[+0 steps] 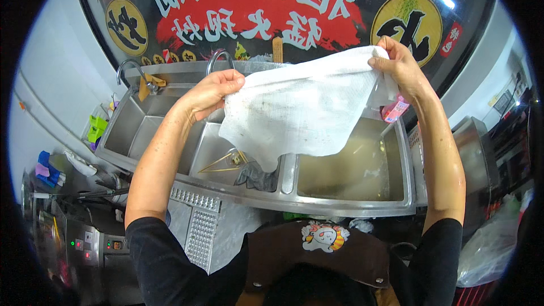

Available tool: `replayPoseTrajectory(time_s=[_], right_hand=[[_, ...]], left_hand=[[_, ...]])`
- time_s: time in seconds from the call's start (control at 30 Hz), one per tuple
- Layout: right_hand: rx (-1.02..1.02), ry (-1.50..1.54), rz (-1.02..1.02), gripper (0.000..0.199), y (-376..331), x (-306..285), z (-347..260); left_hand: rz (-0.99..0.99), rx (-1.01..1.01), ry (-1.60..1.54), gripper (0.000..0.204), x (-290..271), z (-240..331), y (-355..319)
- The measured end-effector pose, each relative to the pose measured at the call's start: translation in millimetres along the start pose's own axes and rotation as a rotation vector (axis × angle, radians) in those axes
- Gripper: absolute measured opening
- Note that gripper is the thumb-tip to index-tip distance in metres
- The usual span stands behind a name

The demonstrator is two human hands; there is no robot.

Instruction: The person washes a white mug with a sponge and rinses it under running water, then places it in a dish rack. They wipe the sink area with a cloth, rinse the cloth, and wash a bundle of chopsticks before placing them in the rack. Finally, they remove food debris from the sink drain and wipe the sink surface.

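Note:
A thin white cloth with a fine ribbed, net-like weave hangs spread out above the sink, with small dark specks on it. My left hand pinches its upper left corner between thumb and fingers. At the upper right corner, my right hand grips the bunched edge, held a little higher. The cloth's lower edge hangs unevenly and covers part of the middle and right basins. Below it, the right basin holds cloudy yellowish water with pale bits in it.
In the middle basin lie several chopsticks and a dark grey rag. Curved taps rise behind the sink. A pink package stands near the right rim. Machines with lit buttons stand at lower left; a clear plastic bag lies right.

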State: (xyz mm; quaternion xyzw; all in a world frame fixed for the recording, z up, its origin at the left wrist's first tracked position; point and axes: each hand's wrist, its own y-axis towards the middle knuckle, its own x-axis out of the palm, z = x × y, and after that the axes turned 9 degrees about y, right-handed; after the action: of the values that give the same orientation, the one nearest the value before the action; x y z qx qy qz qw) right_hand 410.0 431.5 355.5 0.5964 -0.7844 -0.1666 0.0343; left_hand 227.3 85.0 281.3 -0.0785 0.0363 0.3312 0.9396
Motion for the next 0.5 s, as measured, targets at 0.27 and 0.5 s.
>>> replayPoseTrajectory(time_s=[0.27,0.5], right_hand=[[-0.291,-0.508,-0.024,0.017,0.6,1.3,-6.4],[-0.273,-0.616,0.006,0.017,6.9,-2.6,3.9]], left_hand=[[0.221,0.266,1.064,0.035,16.0,4.2,26.7],[0.368,0.34,1.065,0.033,0.2,15.7,27.6]])
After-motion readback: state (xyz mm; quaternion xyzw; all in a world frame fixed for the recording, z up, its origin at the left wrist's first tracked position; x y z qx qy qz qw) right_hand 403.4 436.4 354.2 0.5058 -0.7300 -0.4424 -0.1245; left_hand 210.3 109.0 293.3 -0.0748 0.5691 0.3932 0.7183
